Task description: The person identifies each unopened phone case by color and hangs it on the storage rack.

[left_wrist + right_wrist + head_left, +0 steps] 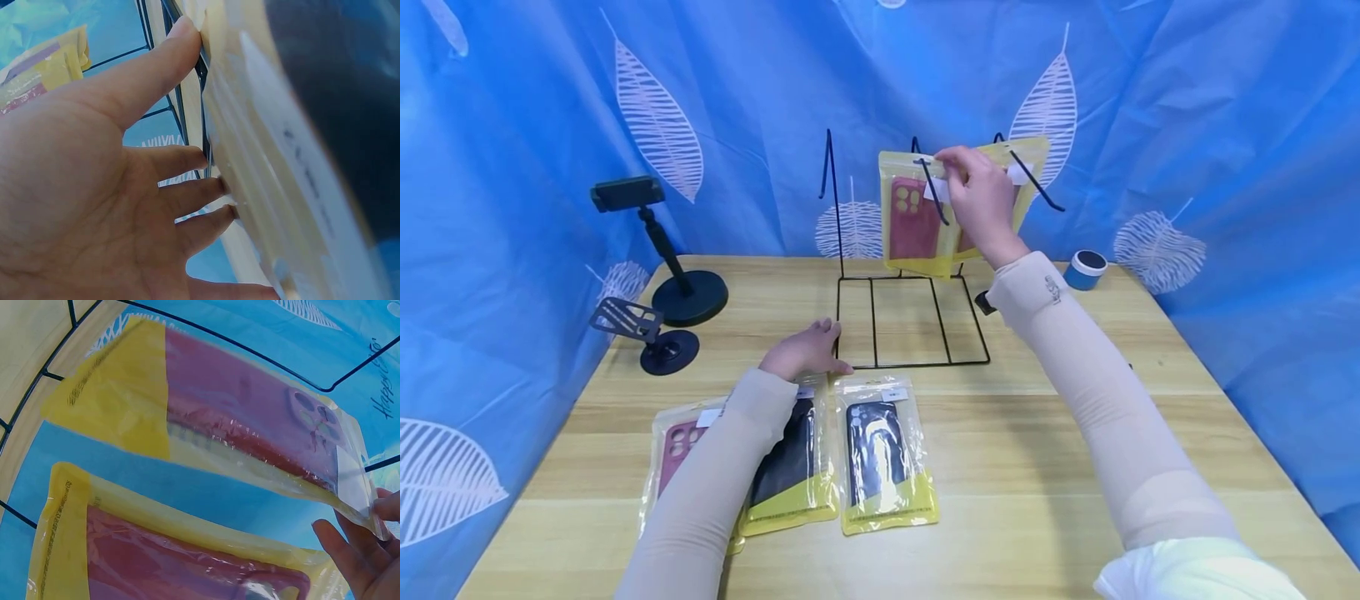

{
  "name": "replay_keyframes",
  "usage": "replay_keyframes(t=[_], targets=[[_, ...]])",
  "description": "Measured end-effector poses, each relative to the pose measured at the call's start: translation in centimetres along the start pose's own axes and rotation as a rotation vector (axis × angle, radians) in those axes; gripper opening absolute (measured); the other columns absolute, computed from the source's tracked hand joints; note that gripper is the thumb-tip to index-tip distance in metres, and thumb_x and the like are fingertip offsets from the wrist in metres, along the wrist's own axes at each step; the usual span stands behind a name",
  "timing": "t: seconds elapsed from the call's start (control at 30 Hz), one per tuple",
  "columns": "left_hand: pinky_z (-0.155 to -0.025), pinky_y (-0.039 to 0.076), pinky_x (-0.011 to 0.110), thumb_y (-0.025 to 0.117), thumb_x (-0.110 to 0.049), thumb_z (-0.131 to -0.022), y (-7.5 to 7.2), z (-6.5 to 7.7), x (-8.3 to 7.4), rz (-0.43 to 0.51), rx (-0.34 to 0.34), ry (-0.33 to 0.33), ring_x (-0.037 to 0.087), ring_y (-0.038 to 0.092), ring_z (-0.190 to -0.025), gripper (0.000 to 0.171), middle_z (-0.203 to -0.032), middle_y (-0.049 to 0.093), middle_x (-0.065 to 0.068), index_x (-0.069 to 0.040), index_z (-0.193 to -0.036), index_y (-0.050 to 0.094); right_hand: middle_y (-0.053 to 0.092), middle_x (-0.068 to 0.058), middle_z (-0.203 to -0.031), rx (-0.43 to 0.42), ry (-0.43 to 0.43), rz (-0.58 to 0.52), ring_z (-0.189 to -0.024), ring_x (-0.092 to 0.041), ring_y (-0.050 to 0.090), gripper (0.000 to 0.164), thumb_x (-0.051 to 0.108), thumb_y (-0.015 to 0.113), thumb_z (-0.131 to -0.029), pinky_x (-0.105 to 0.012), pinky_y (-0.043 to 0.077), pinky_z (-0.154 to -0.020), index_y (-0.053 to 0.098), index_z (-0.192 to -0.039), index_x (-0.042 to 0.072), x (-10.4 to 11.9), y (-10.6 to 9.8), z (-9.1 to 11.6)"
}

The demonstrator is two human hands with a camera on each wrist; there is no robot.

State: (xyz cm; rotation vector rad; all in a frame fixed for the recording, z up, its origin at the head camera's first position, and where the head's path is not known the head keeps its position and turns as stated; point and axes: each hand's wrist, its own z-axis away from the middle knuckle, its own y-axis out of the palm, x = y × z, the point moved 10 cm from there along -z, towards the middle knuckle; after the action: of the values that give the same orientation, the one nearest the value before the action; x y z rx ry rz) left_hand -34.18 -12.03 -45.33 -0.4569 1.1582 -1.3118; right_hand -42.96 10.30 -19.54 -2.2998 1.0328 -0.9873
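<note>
My right hand (981,196) pinches the top edge of a clear-and-yellow pouch holding a dark red phone case (913,217), which hangs at the middle hook of a black wire rack (913,365). In the right wrist view, my right fingers (350,553) are at the pouch's labelled end, where a wire meets it. Another pouched red phone case (187,556) hangs beside it, on the right hook. My left hand (805,348) rests by the rack's front left base corner, its fingers extended and spread against the wire in the left wrist view.
Two pouched black phone cases (876,454) (786,458) and a pouched red one (681,442), partly behind my left sleeve, lie in front. Two black phone stands (688,297) (670,352) stand at left. A blue jar (1086,270) sits at the back right.
</note>
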Motion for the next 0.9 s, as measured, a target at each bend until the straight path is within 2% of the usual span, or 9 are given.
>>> replay_keyframes(t=[0.2,0.4,0.6,0.77,0.9], targets=[[-0.124,0.013,0.054,0.065,-0.047,-0.093,0.0,0.2,-0.1,0.006,-0.003,0.001,0.036,0.002,-0.154,0.097,-0.167,-0.001,0.016,-0.007,-0.16,0.008,0.072,-0.002,-0.118,-0.028,0.02,0.023,-0.086,-0.02,0.062,0.027,0.025,0.049,-0.105,-0.033,0.046,-0.072,0.071,-0.118,0.018,-0.3,0.7,-1.0],[-0.124,0.014,0.054,0.065,-0.047,-0.093,-0.1,0.3,-0.2,-0.002,-0.007,0.005,0.037,0.003,-0.154,0.096,-0.167,0.001,0.017,-0.005,-0.159,0.009,0.072,-0.005,-0.115,-0.064,0.026,0.034,-0.087,-0.025,0.064,0.025,0.021,0.051,-0.103,-0.038,0.049,-0.074,0.072,-0.118,0.016,-0.4,1.1,-1.6],[-0.124,0.014,0.054,0.066,-0.046,-0.093,0.1,0.3,-0.4,0.009,-0.009,-0.003,0.036,0.002,-0.154,0.096,-0.167,0.0,0.016,-0.006,-0.16,0.01,0.07,-0.006,-0.117,-0.042,0.053,0.041,-0.091,-0.025,0.063,0.027,0.023,0.049,-0.104,-0.038,0.05,-0.078,0.069,-0.121,0.016,-0.9,1.4,-1.7],[-0.125,0.014,0.053,0.066,-0.046,-0.093,0.1,0.4,-0.4,0.012,-0.008,-0.009,0.035,0.002,-0.154,0.096,-0.167,0.0,0.015,-0.007,-0.16,0.009,0.068,-0.01,-0.116,-0.035,0.012,0.035,-0.089,-0.027,0.061,0.028,0.022,0.05,-0.104,-0.04,0.05,-0.077,0.067,-0.125,0.015,-0.8,1.4,-1.5],[-0.125,0.014,0.053,0.066,-0.047,-0.092,0.2,0.3,-0.2,0.012,-0.007,-0.015,0.034,0.002,-0.155,0.097,-0.167,-0.001,0.014,-0.007,-0.16,0.009,0.067,-0.011,-0.12,-0.029,-0.029,0.031,-0.088,-0.027,0.061,0.032,0.023,0.051,-0.104,-0.042,0.049,-0.075,0.062,-0.134,0.017,-0.7,1.2,-0.8]])
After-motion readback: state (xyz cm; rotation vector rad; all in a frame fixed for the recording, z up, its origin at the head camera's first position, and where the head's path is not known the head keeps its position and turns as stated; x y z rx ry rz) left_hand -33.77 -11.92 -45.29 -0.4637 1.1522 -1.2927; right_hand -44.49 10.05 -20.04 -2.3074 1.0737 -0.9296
